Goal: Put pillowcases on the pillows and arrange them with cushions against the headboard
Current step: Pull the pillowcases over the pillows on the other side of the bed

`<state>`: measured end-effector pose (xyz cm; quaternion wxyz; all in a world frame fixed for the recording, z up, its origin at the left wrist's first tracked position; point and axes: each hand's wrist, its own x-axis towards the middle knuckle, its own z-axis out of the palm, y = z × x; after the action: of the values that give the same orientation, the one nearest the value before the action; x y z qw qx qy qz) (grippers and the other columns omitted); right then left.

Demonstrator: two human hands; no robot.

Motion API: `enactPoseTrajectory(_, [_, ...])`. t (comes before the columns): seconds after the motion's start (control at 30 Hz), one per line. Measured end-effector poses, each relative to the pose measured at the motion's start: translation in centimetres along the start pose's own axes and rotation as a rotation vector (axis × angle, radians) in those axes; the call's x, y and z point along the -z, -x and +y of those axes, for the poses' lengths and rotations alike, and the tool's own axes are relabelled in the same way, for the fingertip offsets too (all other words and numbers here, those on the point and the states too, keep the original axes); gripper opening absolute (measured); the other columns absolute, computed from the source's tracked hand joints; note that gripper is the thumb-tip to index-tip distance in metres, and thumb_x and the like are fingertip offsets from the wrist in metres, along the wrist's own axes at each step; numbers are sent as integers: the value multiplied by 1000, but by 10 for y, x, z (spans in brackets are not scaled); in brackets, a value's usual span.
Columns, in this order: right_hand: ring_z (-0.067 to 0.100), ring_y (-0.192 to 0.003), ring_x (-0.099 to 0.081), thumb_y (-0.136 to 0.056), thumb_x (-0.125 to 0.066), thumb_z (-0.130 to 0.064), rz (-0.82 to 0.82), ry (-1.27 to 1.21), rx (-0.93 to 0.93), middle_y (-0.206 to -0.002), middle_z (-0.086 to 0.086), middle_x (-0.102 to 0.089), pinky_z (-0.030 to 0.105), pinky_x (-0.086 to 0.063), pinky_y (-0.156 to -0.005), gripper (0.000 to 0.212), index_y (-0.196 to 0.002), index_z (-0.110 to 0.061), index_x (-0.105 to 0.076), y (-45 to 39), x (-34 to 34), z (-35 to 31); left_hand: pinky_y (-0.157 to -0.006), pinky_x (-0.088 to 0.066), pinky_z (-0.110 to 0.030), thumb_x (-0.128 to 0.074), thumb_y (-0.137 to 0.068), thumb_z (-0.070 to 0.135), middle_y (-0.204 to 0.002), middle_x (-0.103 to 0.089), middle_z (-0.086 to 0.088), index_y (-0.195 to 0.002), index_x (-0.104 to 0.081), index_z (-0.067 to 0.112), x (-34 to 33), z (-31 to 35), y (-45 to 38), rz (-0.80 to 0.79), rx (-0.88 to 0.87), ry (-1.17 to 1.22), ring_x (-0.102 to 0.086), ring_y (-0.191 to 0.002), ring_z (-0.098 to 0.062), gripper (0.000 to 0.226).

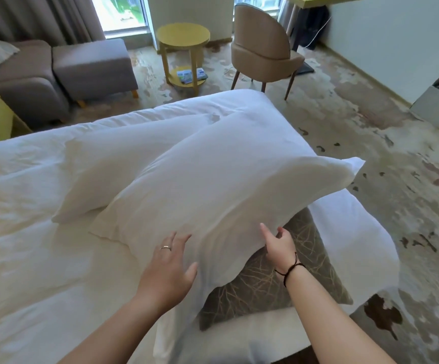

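A white cased pillow (221, 185) lies slanted across the bed's near right corner, partly on top of a grey-brown patterned cushion (278, 282). A second white pillow (113, 169) lies behind it to the left. My left hand (169, 266) rests flat with spread fingers against the front pillow's near edge. My right hand (278, 244) reaches to the pillow's lower right edge above the cushion; its fingers are straight and its thumb is apart, and it holds nothing that I can see. The headboard is out of view.
The white bed (29, 232) fills the left and the foreground. Beyond it stand a grey sofa with footstool (89, 64), a yellow round side table (184, 40), a tan chair (260, 46) and a yellow desk (318, 1). Patterned carpet (397, 179) lies on the right.
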<state>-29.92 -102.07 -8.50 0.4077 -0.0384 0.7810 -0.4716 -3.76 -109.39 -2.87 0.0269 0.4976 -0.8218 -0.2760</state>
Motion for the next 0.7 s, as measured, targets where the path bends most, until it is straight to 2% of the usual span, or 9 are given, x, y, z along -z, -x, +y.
enactPoseTrajectory(0.07, [18,-104,-62,-81,-76,-44,-70,-180,-73,-129,-1,-61,43,-51,-90,64,-132,-16,-49,-18,-4,-6,-116,-24,-36,-54,-89,43,-161,-15,0,-147,-22,35,-11,18,-13,-15,-36,-33,-15,-146,-21,67])
enactPoseTrajectory(0.1, [16,-101,-62,-78,-78,-46,-113,-254,-130,-126,-2,-63,43,-51,-86,66,-131,-18,-51,-24,-7,-9,-118,-20,-36,-53,-89,44,-162,-12,0,-147,-19,36,-17,25,-17,-25,-46,-61,-11,-147,-20,68])
enactPoseTrajectory(0.17, [24,-105,-63,-71,-82,-51,-166,-313,-223,-123,0,-64,50,-53,-88,74,-130,-17,-53,-37,-14,-12,-121,-15,-36,-50,-89,48,-163,-7,1,-149,-12,38,-27,32,-22,-39,-41,-138,-7,-149,-21,71])
enactPoseTrajectory(0.27, [30,-110,-61,-64,-86,-51,-185,-312,-275,-122,3,-65,60,-50,-93,79,-128,-16,-57,-50,-23,-14,-119,-18,-37,-49,-87,51,-163,-9,1,-150,-10,38,-34,34,-23,-38,20,-203,-13,-147,-23,75])
enactPoseTrajectory(0.37, [29,-95,-67,-60,-90,-46,-130,-337,-266,-108,3,-70,49,-59,-74,63,-109,-16,-65,-60,-30,-17,-117,-23,-37,-49,-86,53,-164,-4,1,-151,-7,36,-37,34,-25,-61,45,-256,-16,-146,-25,80])
enactPoseTrajectory(0.47, [24,-80,-68,-64,-91,-34,-54,-366,-227,-93,3,-70,37,-59,-56,40,-88,-17,-64,-67,-37,-17,-118,-22,-37,-49,-85,55,-164,-1,-3,-152,-5,35,-38,42,-34,-79,73,-281,-14,-147,-27,83])
enactPoseTrajectory(0.57, [29,-83,-69,-69,-85,-24,3,-343,-179,-89,8,-72,46,-61,-66,25,-84,-12,-69,-69,-47,-19,-118,-21,-37,-49,-85,58,-163,-2,-8,-153,-8,32,-37,53,-42,-55,64,-330,-15,-146,-29,84])
enactPoseTrajectory(0.63, [29,-78,-69,-69,-79,-24,29,-273,-134,-79,6,-73,53,-60,-71,17,-75,-11,-70,-63,-49,-23,-118,-20,-37,-48,-84,60,-163,-2,-9,-154,-10,31,-36,58,-47,-36,46,-362,-15,-146,-30,85])
enactPoseTrajectory(0.7, [28,-71,-69,-70,-76,-26,28,-191,-71,-64,1,-71,45,-60,-65,18,-65,-10,-69,-50,-48,-29,-119,-19,-38,-47,-82,63,-164,0,-10,-154,-10,30,-35,63,-49,-14,33,-399,-12,-147,-30,87])
